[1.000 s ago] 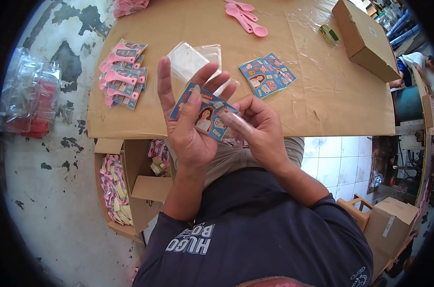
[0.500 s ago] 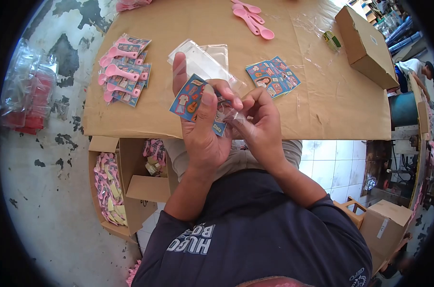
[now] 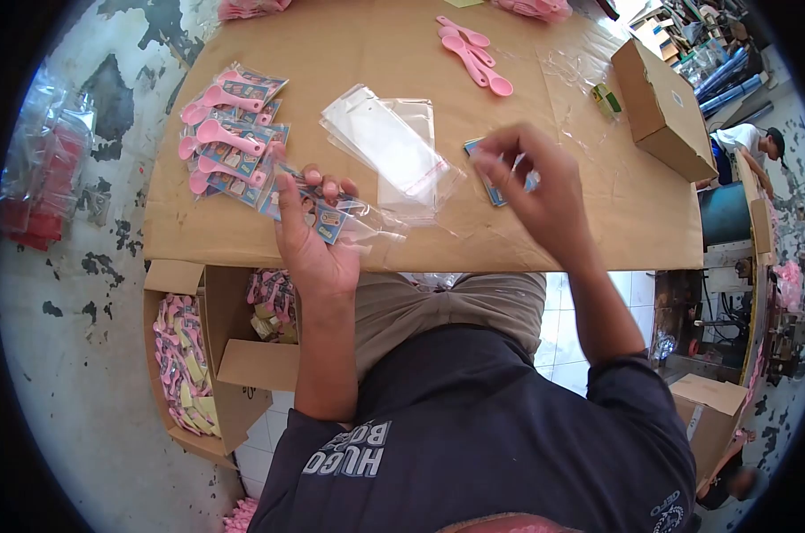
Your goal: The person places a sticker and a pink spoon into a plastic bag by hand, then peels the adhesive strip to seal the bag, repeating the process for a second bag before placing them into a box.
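Observation:
My left hand (image 3: 318, 240) holds a clear plastic bag with a blue printed card (image 3: 325, 220) in it, beside the pile of bagged cards with pink spoons (image 3: 229, 133). The bag's clear end sticks out to the right. Over the blue card stack (image 3: 495, 191) at the right hangs my right hand (image 3: 540, 182), partly hiding it; its fingers are bent and somewhat blurred, and whether they hold anything is unclear. Between the hands lie flat clear bags (image 3: 389, 147). Loose pink spoons (image 3: 475, 62) rest farther back.
A closed cardboard box (image 3: 664, 111) stands at the table's back right, near a small green and yellow item (image 3: 606, 101). Open cartons of packed pink items (image 3: 185, 364) sit below the left edge. Another person (image 3: 749, 142) is at the far right.
My hands have parted: the left moved left with the card, now largely inside the bag, and the right moved right over the card stack. The view has shifted slightly.

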A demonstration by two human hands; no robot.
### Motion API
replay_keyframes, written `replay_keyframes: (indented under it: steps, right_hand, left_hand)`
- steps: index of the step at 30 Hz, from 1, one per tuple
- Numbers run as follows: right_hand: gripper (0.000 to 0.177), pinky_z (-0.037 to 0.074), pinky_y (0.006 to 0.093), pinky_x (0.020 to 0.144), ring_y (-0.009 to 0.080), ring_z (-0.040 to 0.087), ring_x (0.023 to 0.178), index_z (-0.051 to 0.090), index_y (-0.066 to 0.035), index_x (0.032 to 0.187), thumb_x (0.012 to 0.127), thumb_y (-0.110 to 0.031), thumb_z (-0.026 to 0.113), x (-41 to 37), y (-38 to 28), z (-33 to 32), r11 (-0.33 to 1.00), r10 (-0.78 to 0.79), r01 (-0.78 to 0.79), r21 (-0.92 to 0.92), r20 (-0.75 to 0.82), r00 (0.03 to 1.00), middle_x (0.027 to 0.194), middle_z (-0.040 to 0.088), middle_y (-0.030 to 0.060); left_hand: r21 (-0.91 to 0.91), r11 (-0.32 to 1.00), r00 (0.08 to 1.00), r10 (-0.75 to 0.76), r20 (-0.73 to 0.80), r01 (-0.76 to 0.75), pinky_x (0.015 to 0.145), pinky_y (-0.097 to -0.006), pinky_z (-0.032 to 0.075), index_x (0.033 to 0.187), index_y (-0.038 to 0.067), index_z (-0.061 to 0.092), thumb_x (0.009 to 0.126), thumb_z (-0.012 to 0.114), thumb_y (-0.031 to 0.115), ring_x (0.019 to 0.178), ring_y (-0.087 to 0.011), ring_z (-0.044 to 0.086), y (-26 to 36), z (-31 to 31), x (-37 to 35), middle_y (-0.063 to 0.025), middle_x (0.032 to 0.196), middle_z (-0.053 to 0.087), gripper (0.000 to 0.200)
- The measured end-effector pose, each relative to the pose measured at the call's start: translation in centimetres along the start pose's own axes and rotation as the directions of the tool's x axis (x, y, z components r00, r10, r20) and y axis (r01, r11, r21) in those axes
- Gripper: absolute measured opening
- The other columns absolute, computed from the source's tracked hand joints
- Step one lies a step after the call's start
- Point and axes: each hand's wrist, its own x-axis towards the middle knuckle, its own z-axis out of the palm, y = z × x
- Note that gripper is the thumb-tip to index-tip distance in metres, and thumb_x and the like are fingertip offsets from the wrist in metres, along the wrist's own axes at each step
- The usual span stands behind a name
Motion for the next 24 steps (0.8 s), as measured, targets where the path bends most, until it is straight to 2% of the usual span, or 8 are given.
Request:
replay_keyframes:
  steps: [5,7,8,10,13,16,19,24]
  right_hand:
    - [0.027,0.053,0.0358,0.069,0.0215,0.067,0.081,0.066,-0.001,0.111,0.095,-0.022,0.071,6.1,6.3,-0.1,0.986,0.055,-0.044,-0.161,0.066,0.996,0.094,0.069,0.0126]
    - [0.034,0.055,0.0443,0.08,0.0306,0.069,0.094,0.062,0.0,0.12,0.095,-0.021,0.067,8.1,8.7,0.8,0.911,0.042,-0.015,-0.412,0.057,0.997,0.107,0.068,0.0167]
    - [0.034,0.055,0.0443,0.08,0.0306,0.069,0.094,0.062,0.0,0.12,0.095,-0.021,0.067,8.8,9.7,1.3,0.911,0.036,-0.011,-0.412,0.054,0.998,0.107,0.068,0.0167]
    - [0.036,0.054,0.0491,0.088,0.0367,0.066,0.106,0.061,-0.004,0.125,0.094,-0.022,0.065,10.4,11.3,2.3,0.771,0.044,-0.009,-0.637,0.04,0.998,0.117,0.064,0.0189]
    - [0.034,0.054,0.0457,0.089,0.0384,0.066,0.106,0.062,-0.013,0.127,0.096,-0.025,0.067,12.9,12.7,3.1,0.742,0.055,-0.027,-0.67,0.021,0.998,0.114,0.063,0.0174]
    - [0.028,0.052,0.0463,0.092,0.0365,0.064,0.109,0.066,-0.015,0.122,0.096,-0.025,0.067,14.0,13.2,3.4,0.717,0.011,0.018,-0.697,0.037,0.999,0.114,0.062,0.0165]
    - [0.022,0.052,0.0459,0.091,0.0352,0.064,0.107,0.068,-0.015,0.115,0.096,-0.025,0.066,14.8,13.6,3.5,0.756,-0.109,0.136,-0.64,0.081,0.991,0.112,0.062,0.0149]
    - [0.019,0.052,0.0421,0.087,0.0327,0.064,0.098,0.068,-0.008,0.107,0.094,-0.021,0.071,16.0,15.4,4.0,0.817,-0.154,0.206,-0.539,0.14,0.978,0.105,0.063,0.0137]
  left_hand:
    - [0.108,0.994,0.999,-0.023,-0.03,0.026,0.092,-0.0345,0.055,0.146,0.012,0.048,0.106,0.061,0.029,0.085,-0.0101,0.058,-0.9,-1.0,-0.1,-0.0016,0.097,0.059,0.045]
    - [0.122,0.991,0.999,-0.042,-0.028,0.045,0.092,-0.0352,0.055,0.146,0.012,0.048,0.107,0.06,0.03,0.086,-0.0099,0.059,-0.8,-1.0,-0.1,-0.0012,0.097,0.059,0.045]
    - [0.14,0.988,0.998,-0.058,-0.031,0.061,0.091,-0.0358,0.055,0.146,0.012,0.048,0.107,0.06,0.031,0.087,-0.0098,0.06,-0.7,-1.0,-0.1,-0.0007,0.098,0.06,0.045]
    - [0.136,0.987,0.996,-0.084,-0.024,0.087,0.092,-0.0362,0.055,0.146,0.012,0.048,0.107,0.059,0.032,0.088,-0.0098,0.061,-0.6,-1.2,-0.1,-0.0003,0.098,0.06,0.045]
    - [0.146,0.983,0.993,-0.112,-0.021,0.114,0.092,-0.0371,0.055,0.146,0.012,0.048,0.108,0.058,0.034,0.089,-0.0097,0.061,-0.6,-1.3,0.1,0.0002,0.099,0.061,0.045]
    - [0.163,0.981,0.994,-0.108,-0.014,0.109,0.092,-0.038,0.055,0.146,0.012,0.048,0.108,0.058,0.035,0.089,-0.0097,0.062,-0.7,-1.3,0.1,0.0002,0.099,0.061,0.046]
    - [0.178,0.978,0.995,-0.103,-0.017,0.105,0.092,-0.0385,0.055,0.146,0.011,0.047,0.108,0.058,0.035,0.089,-0.0098,0.062,-0.8,-1.1,0.3,-0.0001,0.099,0.061,0.046]
    - [0.178,0.98,0.996,-0.092,-0.008,0.092,0.091,-0.0383,0.055,0.144,0.011,0.047,0.108,0.058,0.035,0.086,-0.0097,0.06,-1.0,-1.6,0.3,-0.0004,0.097,0.06,0.045]
